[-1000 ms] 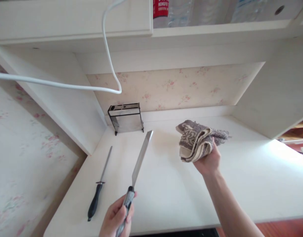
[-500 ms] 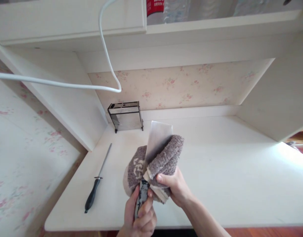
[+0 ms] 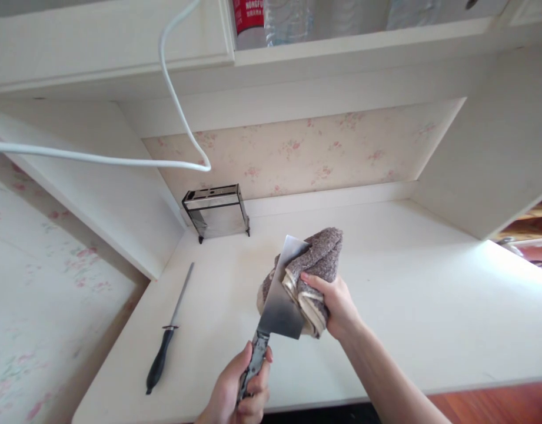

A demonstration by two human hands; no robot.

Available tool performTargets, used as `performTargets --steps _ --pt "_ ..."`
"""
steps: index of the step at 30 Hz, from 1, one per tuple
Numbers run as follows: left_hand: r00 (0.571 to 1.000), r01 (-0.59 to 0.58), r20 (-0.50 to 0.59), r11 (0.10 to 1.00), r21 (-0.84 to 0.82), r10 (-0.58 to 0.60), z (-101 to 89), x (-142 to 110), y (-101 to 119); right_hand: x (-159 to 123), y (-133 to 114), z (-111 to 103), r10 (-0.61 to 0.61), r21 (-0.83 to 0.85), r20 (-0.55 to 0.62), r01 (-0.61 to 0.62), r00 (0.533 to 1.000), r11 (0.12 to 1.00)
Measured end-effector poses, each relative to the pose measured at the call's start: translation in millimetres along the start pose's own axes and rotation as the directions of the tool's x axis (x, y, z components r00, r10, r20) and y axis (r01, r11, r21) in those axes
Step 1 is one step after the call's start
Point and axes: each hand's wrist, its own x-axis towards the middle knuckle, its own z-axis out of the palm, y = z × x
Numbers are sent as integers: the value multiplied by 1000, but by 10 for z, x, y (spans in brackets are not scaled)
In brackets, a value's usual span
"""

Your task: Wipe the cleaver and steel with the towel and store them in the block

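My left hand [image 3: 246,383] is closed round the worn grey-black handle of a cleaver [image 3: 283,309], whose broad blade points up and away from me. In my right hand [image 3: 336,300] is a folded brown towel [image 3: 321,253] with cream edges. The towel wraps both sides of the blade's upper part, so some of the blade is hidden. The lower blade near the handle is bare. To the left, a sharpening steel [image 3: 168,333] with a black handle lies on the white counter [image 3: 407,306], apart from both hands.
A metal knife block [image 3: 218,215] with slots on top stands at the back left. A white cable [image 3: 98,158] hangs across the upper left. Plastic bottles [image 3: 288,20] stand on the shelf overhead, and side panels [image 3: 486,153] bound the counter.
The towel has slid up the blade and to the right with my right hand, baring the blade near the handle. My left hand has shifted slightly down with the cleaver.
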Motion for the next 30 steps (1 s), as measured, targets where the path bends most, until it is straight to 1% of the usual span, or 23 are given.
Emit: performTargets --steps 4,6,8,9,11,12,14,15,16,18,20,21,22,23,24,25,26,28,30 --pt "997 10 -72 998 64 -6 -2 -88 78 248 -226 -13 -37 93 -38 41 999 995" --pt "992 -28 -117 990 139 44 35 -145 120 369 -343 -37 -75 174 -61 85 995 981" --pt "977 -107 -152 958 265 151 79 -215 170 461 -434 -114 -93 248 -52 103 994 963" --pt "962 -152 -165 929 339 217 103 -249 199 489 -457 -173 -87 276 -25 91 996 957" --pt "925 -227 -163 843 488 344 157 -303 268 502 -438 -319 -65 316 46 48 997 947" --pt "910 -247 -145 789 562 388 189 -316 306 486 -394 -391 -58 329 77 29 995 944" --pt "885 -260 -101 661 704 455 269 -307 381 414 -248 -493 -45 333 132 -2 990 943" --pt "872 -250 -87 591 767 482 313 -282 412 361 -154 -510 -35 326 161 -19 986 945" --pt "855 -229 -83 516 826 512 359 -244 435 300 -53 -497 -21 312 197 -42 980 949" --pt "804 -158 -81 342 926 589 438 -135 446 162 149 -383 28 270 288 -110 957 957" --pt "742 -63 -34 120 991 669 479 0 401 24 325 -177 76 230 360 -167 930 959" --pt "715 2 9 -14 1000 699 479 71 359 -37 398 -59 82 217 370 -172 925 961" --pt "695 80 57 -156 984 717 466 139 307 -89 460 57 70 211 358 -153 931 965" --pt "689 168 102 -295 941 718 441 201 250 -131 510 161 44 208 328 -118 944 971" --pt "693 254 141 -422 870 707 410 256 192 -161 552 249 13 203 286 -74 958 976" --pt "707 327 172 -532 781 687 377 301 138 -179 586 316 -19 192 237 -27 971 981" --pt "725 380 195 -619 687 661 347 336 93 -186 614 362 -47 176 184 14 982 984" --pt "759 424 235 -734 531 608 316 376 33 -173 660 403 -71 144 80 59 994 988" --pt "775 437 269 -793 425 571 328 383 13 -139 694 410 -51 135 -8 51 999 990"
